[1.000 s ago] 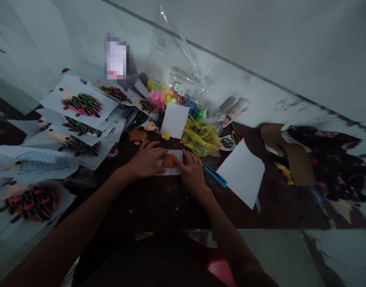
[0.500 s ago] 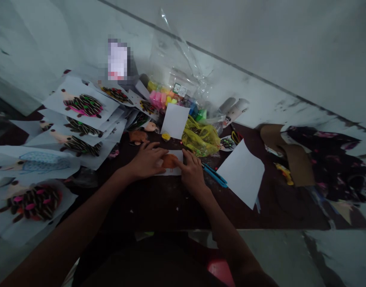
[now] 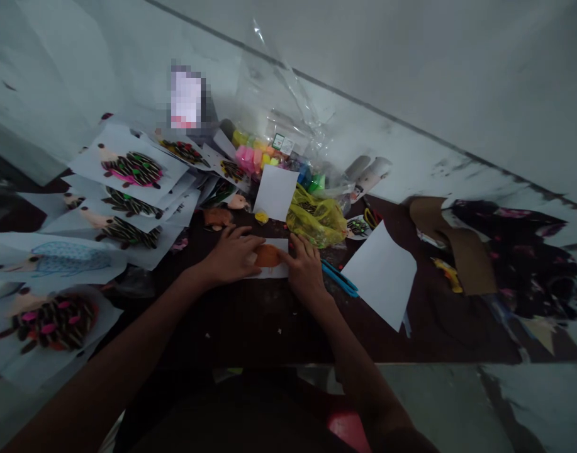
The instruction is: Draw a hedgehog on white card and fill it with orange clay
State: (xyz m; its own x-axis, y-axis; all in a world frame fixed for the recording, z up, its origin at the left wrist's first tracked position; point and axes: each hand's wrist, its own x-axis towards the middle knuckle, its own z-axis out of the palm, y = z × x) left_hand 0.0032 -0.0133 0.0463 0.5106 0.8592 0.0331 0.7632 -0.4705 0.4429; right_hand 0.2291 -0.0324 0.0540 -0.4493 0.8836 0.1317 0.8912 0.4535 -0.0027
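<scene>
A small white sheet of paper (image 3: 275,272) lies on the dark table, with a flat orange clay shape (image 3: 268,256) on its middle. My left hand (image 3: 234,255) rests on the sheet's left side, fingers spread, the tips at the clay's left edge. From the right, my right hand (image 3: 308,267) lies over the sheet's other end, a fingertip touching the clay's right edge. Neither hand grasps anything. Beside my right hand is a slim blue tool (image 3: 340,278), its kind unclear. Just beyond my left hand sits a brown-orange lump of clay (image 3: 217,218).
Sheets with clay hedgehogs (image 3: 132,168) pile up at left. Behind are a clear bag of colored clay (image 3: 250,157), a yellow plastic bag (image 3: 319,220) and a white card (image 3: 276,192). White paper (image 3: 382,274), brown cardboard (image 3: 472,258) and dark patterned cloth (image 3: 528,251) lie right.
Both hands stay at the orange clay, with only slight finger movement. The view has shifted very slightly; nothing else has visibly moved.
</scene>
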